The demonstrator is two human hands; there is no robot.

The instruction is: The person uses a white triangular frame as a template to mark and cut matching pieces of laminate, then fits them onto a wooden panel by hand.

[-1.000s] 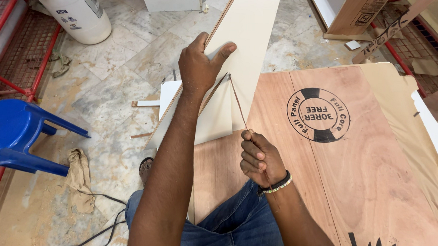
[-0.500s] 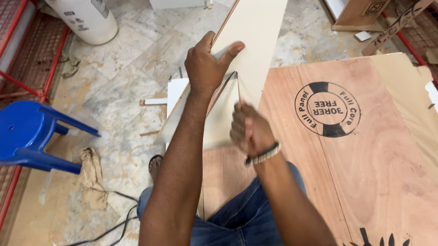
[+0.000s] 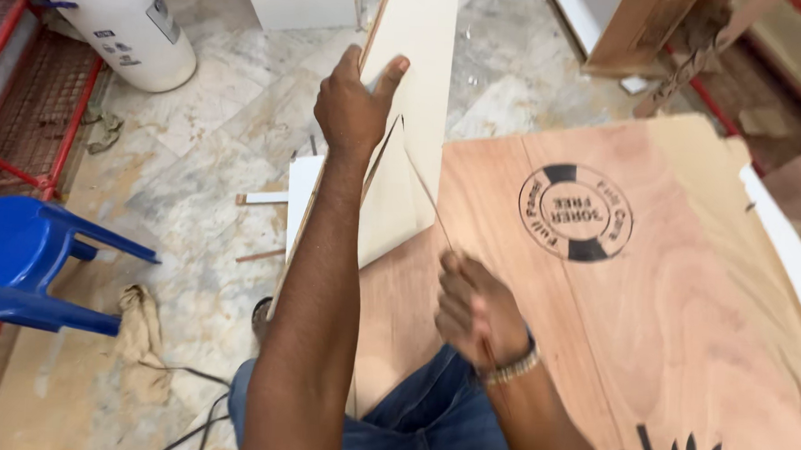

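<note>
Left hand (image 3: 356,102) clamps the cream board's (image 3: 415,100) upper edge; right hand (image 3: 473,314), fisted around a thin strip (image 3: 424,195), sits below beside the plywood sheet (image 3: 649,308).

the place is a carpentry workshop. a large plywood sheet (image 3: 650,290) with a round stamp lies flat, a pale laminate board (image 3: 415,91) stands beside it, and wood offcuts (image 3: 262,198) lie on the dusty marble floor (image 3: 195,180). more boards (image 3: 643,29) lean nearby. a rag (image 3: 139,331) lies by a blue stool (image 3: 21,262).
</note>
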